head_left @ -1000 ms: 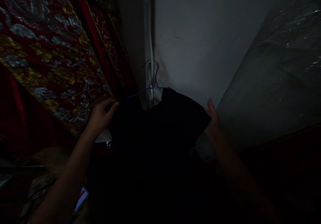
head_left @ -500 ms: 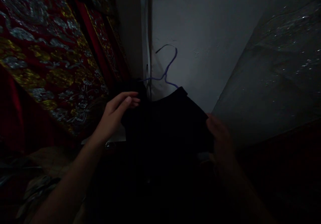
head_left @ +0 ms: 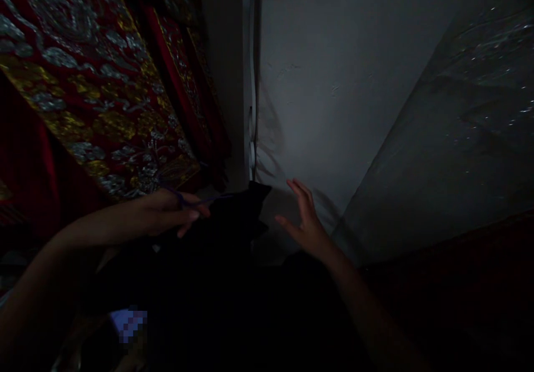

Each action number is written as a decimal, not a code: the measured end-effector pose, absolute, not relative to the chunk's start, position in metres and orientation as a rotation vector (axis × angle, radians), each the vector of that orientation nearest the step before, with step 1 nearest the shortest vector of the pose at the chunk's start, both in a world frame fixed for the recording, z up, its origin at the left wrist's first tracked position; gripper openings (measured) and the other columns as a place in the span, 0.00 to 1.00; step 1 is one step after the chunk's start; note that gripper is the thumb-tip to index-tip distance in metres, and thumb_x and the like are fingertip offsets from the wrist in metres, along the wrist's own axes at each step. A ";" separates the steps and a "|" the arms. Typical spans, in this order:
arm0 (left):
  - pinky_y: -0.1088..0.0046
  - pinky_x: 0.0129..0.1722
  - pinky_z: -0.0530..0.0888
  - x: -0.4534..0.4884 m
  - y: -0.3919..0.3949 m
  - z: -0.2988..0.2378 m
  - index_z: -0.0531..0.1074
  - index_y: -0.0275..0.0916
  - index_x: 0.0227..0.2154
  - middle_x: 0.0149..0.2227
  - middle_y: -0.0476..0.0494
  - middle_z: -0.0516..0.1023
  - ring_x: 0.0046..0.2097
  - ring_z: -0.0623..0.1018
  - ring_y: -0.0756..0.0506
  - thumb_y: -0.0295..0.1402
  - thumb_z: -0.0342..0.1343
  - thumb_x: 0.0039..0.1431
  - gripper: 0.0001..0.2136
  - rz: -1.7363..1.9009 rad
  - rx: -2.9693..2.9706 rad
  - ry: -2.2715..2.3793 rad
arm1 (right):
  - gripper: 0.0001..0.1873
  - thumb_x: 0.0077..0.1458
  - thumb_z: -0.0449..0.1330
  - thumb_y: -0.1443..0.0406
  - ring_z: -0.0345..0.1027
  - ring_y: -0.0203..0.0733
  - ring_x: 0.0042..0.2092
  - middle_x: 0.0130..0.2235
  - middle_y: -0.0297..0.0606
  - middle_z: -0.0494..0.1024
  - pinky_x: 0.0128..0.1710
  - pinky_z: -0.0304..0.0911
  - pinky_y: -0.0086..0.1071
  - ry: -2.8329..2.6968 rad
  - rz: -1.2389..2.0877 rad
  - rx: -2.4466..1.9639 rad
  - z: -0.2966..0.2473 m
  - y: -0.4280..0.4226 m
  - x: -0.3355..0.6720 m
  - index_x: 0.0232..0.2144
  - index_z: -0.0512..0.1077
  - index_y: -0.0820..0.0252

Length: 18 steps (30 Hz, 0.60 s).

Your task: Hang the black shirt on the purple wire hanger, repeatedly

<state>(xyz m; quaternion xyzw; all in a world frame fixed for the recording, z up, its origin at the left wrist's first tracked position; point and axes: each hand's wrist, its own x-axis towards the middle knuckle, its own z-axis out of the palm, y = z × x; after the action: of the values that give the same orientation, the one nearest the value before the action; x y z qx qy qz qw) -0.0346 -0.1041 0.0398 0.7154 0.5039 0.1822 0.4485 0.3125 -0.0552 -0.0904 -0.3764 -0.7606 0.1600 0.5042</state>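
My left hand (head_left: 167,212) is closed around the neck of a purple wire hanger (head_left: 178,195), which is tilted so its hook lies to the left. A black garment (head_left: 233,227) hangs from the hanger, dark enough that its folds and lower edge cannot be made out. Off to the right of the garment, my right hand (head_left: 306,222) is open, with thumb and fingers apart and nothing in it. Its fingers are in front of the pale wall.
Red cloth with gold and silver embroidery (head_left: 104,99) hangs on the left. A pale wall (head_left: 325,83) with a cable (head_left: 252,72) along its corner stands ahead. Clear plastic sheeting (head_left: 467,127) is at the right. A small lit, pixelated patch (head_left: 127,322) shows low on the left.
The hanger has gone from upright in the middle to tilted at the left, now in my left hand. My right hand has let go of the garment's right shoulder and moved left.
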 end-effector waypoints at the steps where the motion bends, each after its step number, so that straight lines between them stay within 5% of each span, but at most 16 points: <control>1: 0.77 0.16 0.62 -0.038 -0.102 0.046 0.82 0.46 0.42 0.24 0.47 0.76 0.21 0.69 0.50 0.48 0.64 0.56 0.16 0.493 1.818 1.269 | 0.38 0.60 0.63 0.54 0.46 0.53 0.73 0.71 0.48 0.55 0.71 0.46 0.53 -1.841 0.417 -0.895 -0.092 -0.047 0.310 0.69 0.57 0.52; 6: 0.72 0.19 0.69 -0.025 -0.079 0.061 0.81 0.43 0.35 0.26 0.45 0.79 0.23 0.75 0.46 0.48 0.68 0.49 0.15 1.059 1.952 1.365 | 0.26 0.55 0.64 0.45 0.76 0.54 0.52 0.47 0.45 0.82 0.57 0.68 0.49 -1.574 1.008 -0.918 -0.084 -0.031 0.298 0.46 0.77 0.57; 10: 0.64 0.36 0.80 -0.009 -0.056 0.052 0.76 0.42 0.46 0.39 0.44 0.82 0.38 0.82 0.42 0.45 0.67 0.53 0.20 1.687 2.074 1.352 | 0.27 0.44 0.72 0.50 0.80 0.51 0.42 0.40 0.42 0.85 0.44 0.75 0.41 -1.121 1.253 -0.873 -0.051 -0.026 0.300 0.43 0.77 0.56; 14: 0.61 0.50 0.76 0.004 -0.058 0.035 0.76 0.41 0.47 0.47 0.42 0.80 0.49 0.79 0.41 0.37 0.60 0.63 0.12 2.321 2.379 1.330 | 0.21 0.42 0.72 0.58 0.80 0.50 0.40 0.36 0.38 0.85 0.43 0.75 0.39 -0.993 1.223 -0.798 -0.010 0.000 0.312 0.40 0.77 0.57; 16: 0.64 0.48 0.76 0.012 -0.066 0.019 0.77 0.40 0.44 0.42 0.44 0.81 0.45 0.80 0.43 0.31 0.57 0.65 0.08 2.351 2.527 1.260 | 0.18 0.43 0.71 0.58 0.80 0.50 0.40 0.34 0.38 0.84 0.44 0.75 0.40 -0.969 1.162 -0.805 0.000 0.012 0.324 0.38 0.78 0.57; 18: 0.69 0.43 0.76 0.022 -0.072 -0.004 0.76 0.41 0.47 0.42 0.45 0.83 0.41 0.81 0.46 0.30 0.53 0.67 0.10 1.976 2.665 1.237 | 0.16 0.45 0.70 0.58 0.80 0.51 0.40 0.32 0.37 0.84 0.44 0.75 0.41 -0.944 1.113 -0.840 -0.001 0.018 0.337 0.36 0.78 0.57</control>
<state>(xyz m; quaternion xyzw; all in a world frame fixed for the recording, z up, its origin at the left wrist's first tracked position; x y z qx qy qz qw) 0.0221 -0.0719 -0.0044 0.7376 0.3425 0.5470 -0.1986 0.3366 0.0178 -0.0013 -0.3722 -0.4180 0.4932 0.6660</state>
